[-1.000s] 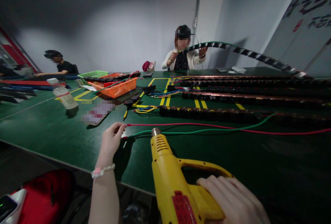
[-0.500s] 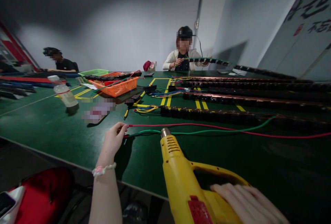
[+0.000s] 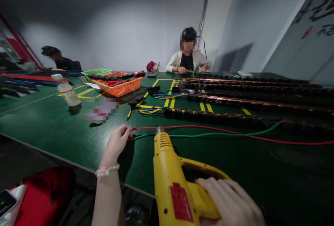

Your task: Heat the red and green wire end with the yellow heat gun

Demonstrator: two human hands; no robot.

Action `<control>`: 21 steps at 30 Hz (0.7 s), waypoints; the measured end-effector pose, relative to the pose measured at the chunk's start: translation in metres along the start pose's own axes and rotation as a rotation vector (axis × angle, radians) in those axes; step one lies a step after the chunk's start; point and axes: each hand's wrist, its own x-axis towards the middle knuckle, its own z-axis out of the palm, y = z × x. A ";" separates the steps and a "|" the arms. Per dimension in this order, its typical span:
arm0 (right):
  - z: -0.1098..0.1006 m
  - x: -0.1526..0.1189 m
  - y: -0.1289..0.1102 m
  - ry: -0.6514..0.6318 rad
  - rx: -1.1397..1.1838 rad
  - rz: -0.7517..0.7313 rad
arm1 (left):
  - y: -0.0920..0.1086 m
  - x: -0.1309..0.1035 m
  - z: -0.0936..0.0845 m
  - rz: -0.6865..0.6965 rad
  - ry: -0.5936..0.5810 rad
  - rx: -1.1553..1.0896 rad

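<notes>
My right hand is wrapped round the handle of a yellow heat gun, whose metal nozzle points away from me over the green wire. At the tip of my left hand, thumb and forefinger pinch the end of a red wire. Just below those fingertips lies the end of a green wire; whether the fingers also grip it I cannot tell. Both wires stretch rightward across the green table, with the nozzle a short way right of their ends.
Long black wired strips lie across the table beyond the wires. An orange basket, a bottle and a blurred flat object stand to the left. Across the table sits a person; another person is far left.
The heat gun in my right hand has moved left, its nozzle now closer to my left fingers and the wire ends. The person opposite has lowered the black strip.
</notes>
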 end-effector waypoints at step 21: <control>0.043 0.038 -0.049 -0.033 0.189 0.116 | 0.007 -0.001 -0.001 0.088 0.080 -0.014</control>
